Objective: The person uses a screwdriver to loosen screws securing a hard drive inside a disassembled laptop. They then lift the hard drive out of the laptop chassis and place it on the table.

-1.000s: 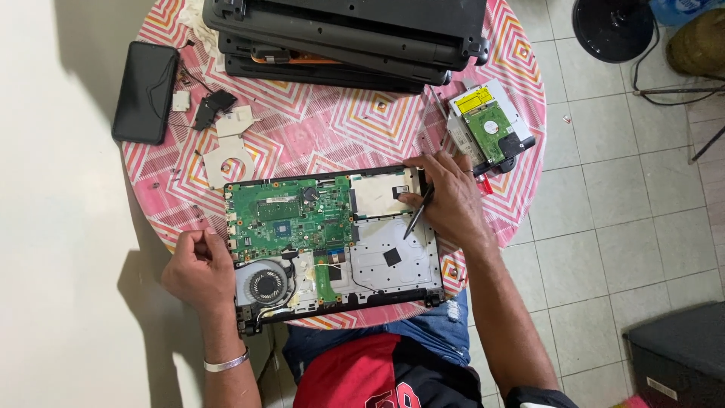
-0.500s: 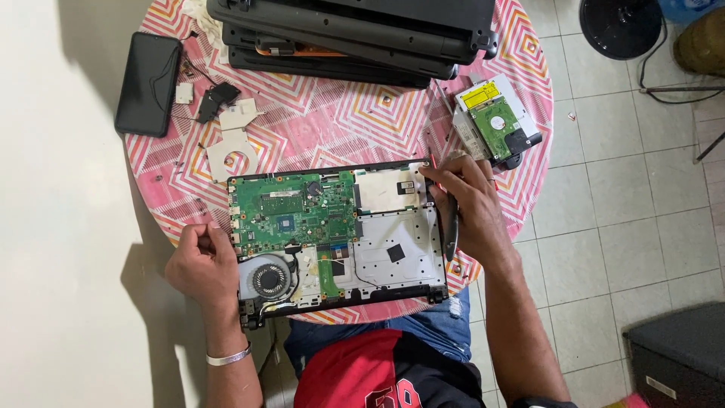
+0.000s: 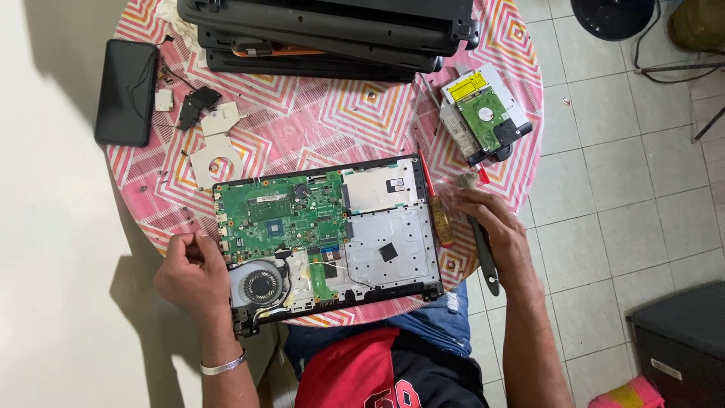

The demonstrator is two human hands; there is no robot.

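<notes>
An opened laptop base (image 3: 393, 227) lies on the round table, with a green circuit board (image 3: 283, 215) and a round fan (image 3: 262, 285) exposed. My left hand (image 3: 192, 272) rests curled at the base's left edge, touching it. My right hand (image 3: 491, 227) is just right of the base and grips a small brush (image 3: 483, 253) with a dark handle; its pale bristles point away from me. A red-handled screwdriver (image 3: 434, 200) lies on the table between the base and my right hand.
Several dark laptops (image 3: 325, 30) are stacked at the far side of the pink patterned tablecloth (image 3: 332, 113). A hard drive on a drive tray (image 3: 487, 117) lies at the right, a black phone (image 3: 126, 91) at the left. Small loose parts (image 3: 208, 136) sit near the phone. Tiled floor lies to the right.
My right hand has drawn away from the laptop's interior to the right, past its edge, carrying the brush. My left hand has stayed at the left edge.
</notes>
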